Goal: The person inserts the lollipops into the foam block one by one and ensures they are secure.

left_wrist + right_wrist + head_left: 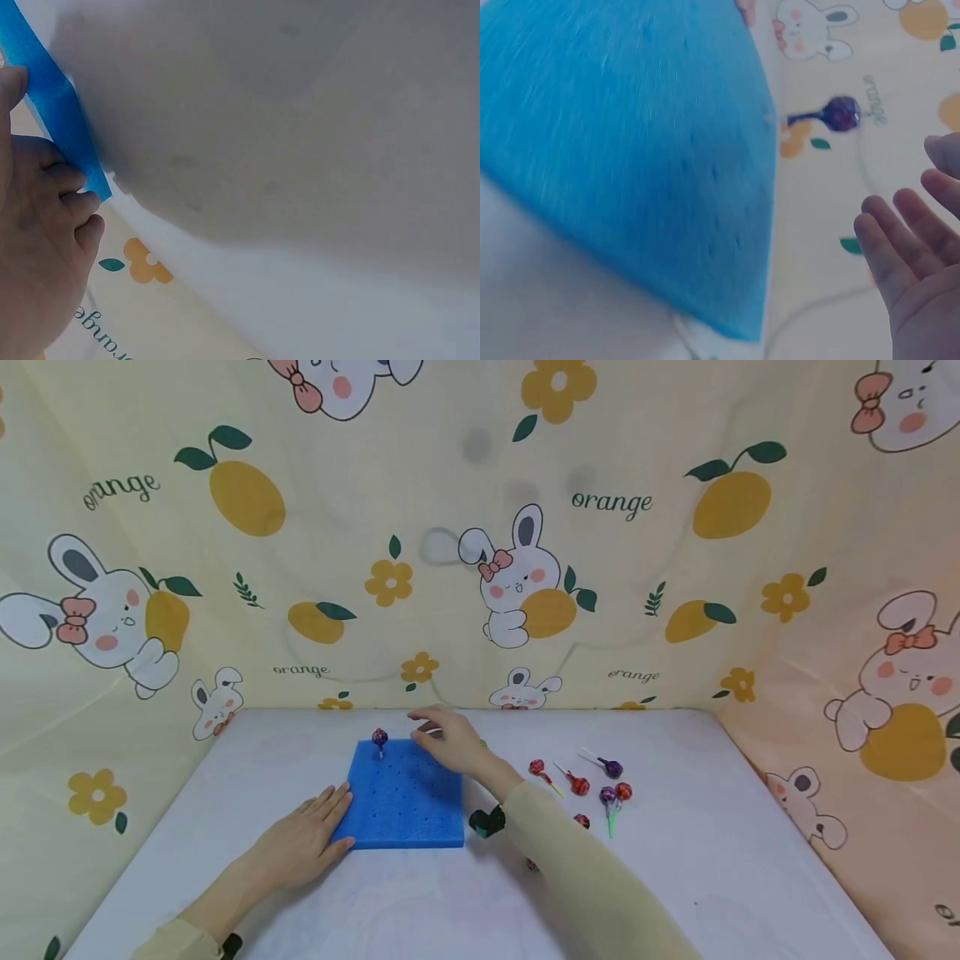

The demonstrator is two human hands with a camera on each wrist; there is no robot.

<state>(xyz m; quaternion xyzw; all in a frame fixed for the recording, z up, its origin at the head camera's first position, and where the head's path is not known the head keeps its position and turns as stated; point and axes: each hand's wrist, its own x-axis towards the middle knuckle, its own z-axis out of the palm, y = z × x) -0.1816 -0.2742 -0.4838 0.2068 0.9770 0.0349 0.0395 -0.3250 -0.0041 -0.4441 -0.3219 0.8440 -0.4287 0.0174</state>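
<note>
Right half of the table point(750, 877): loose lollipops point(579, 785), red and purple; right sleeve point(592, 868) partly covers some.
Past far edge: printed cloth point(637, 568).
Blue board point(405, 802): flat, left of the loose sweets.
Standing lollipop point(380, 739): upright by board's far left corner.
Right wrist view: small slits near board's edge, clearer than from the head; loose sweets outside its frame.
Left hand point(307, 839): fingers extended, close together, touching board's left edge; thumb apart, at near left corner.
Right hand point(450, 743): reaching across, by board's far right corner; fingers slightly apart.
</note>
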